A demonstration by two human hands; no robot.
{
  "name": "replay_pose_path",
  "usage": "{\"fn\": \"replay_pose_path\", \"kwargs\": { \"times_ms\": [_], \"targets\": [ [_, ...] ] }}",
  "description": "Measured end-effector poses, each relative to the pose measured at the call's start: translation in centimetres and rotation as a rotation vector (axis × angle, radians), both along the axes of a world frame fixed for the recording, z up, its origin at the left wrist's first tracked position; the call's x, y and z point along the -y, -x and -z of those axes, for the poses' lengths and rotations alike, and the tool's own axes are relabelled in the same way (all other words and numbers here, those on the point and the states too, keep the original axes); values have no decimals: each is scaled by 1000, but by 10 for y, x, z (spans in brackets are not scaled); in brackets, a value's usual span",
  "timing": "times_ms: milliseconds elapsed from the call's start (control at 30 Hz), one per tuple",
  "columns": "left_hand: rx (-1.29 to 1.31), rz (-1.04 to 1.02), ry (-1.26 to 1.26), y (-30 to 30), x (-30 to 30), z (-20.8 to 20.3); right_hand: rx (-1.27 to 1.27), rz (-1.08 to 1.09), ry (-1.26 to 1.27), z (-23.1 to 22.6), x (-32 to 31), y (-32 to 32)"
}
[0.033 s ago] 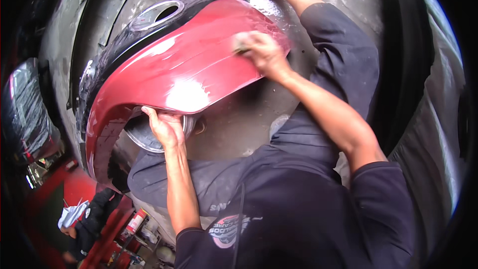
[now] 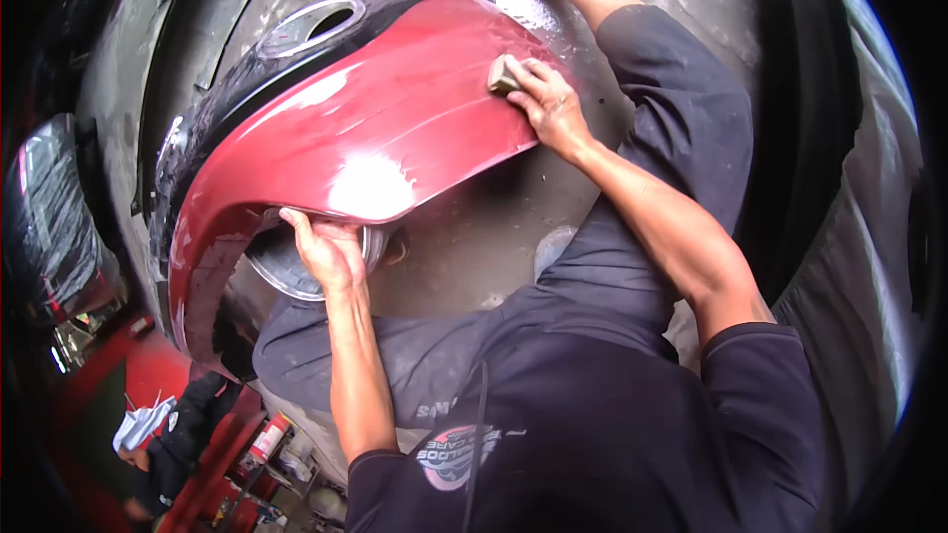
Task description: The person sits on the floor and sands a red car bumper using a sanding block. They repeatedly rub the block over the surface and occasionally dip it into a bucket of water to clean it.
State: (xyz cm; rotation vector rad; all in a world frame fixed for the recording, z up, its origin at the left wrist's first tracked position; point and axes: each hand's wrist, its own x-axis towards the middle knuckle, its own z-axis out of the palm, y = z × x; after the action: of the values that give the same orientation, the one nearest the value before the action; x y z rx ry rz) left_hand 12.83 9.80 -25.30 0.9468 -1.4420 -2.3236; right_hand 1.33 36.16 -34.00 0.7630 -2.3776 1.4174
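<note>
A red car bumper (image 2: 425,89) with a black upper band lies across the floor before me; its paint looks wet and glossy. My right hand (image 2: 553,111) is closed around a small pale sanding block (image 2: 503,76), which rests on the red surface near the bumper's right end. At the near edge, left of centre, my left hand (image 2: 332,255) grips the bumper's rim, thumb up along the edge. The fingers of that hand are partly hidden beneath the panel. Just behind and below it shows a round metal container (image 2: 286,271), half covered by the bumper.
My bent legs (image 2: 671,109) flank the bumper on the right and near side. Grey sheeting (image 2: 869,266) hangs at far right. A vehicle (image 2: 61,217) under plastic stands at far left. At lower left, another person (image 2: 188,434) is beside a shelf (image 2: 272,454) of containers.
My right hand has slid the sanding block a little to the right over the bumper, and its motion blur is gone. My left hand keeps its place.
</note>
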Motion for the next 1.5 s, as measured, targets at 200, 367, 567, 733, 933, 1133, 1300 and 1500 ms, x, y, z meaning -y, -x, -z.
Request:
{"fn": "replay_pose_path", "kwargs": {
  "times_ms": [200,367,567,733,933,1133,1300,1500],
  "targets": [
    [30,43,39,-11,29,19,-67,-190,171,-77,110,-44],
    [-3,-33,27,-8,15,8,112,-243,188,-9,13,-27],
    [-35,5,33,2,8,5,106,-214,163,-34,28,-51],
    [32,49,37,-9,21,8,-127,-341,23,-39,52,-47],
    [-17,32,-5,1,2,2,158,-118,175,-5,-3,-42],
    [-5,189,-30,-18,29,13,-116,-440,135,-68,94,-30],
    [-14,-24,-30,-1,0,2,-78,-39,-114,33,-45,-1],
    [-42,-129,-42,-3,6,11,-189,-331,98,-76,150,-16]
  ]
}}
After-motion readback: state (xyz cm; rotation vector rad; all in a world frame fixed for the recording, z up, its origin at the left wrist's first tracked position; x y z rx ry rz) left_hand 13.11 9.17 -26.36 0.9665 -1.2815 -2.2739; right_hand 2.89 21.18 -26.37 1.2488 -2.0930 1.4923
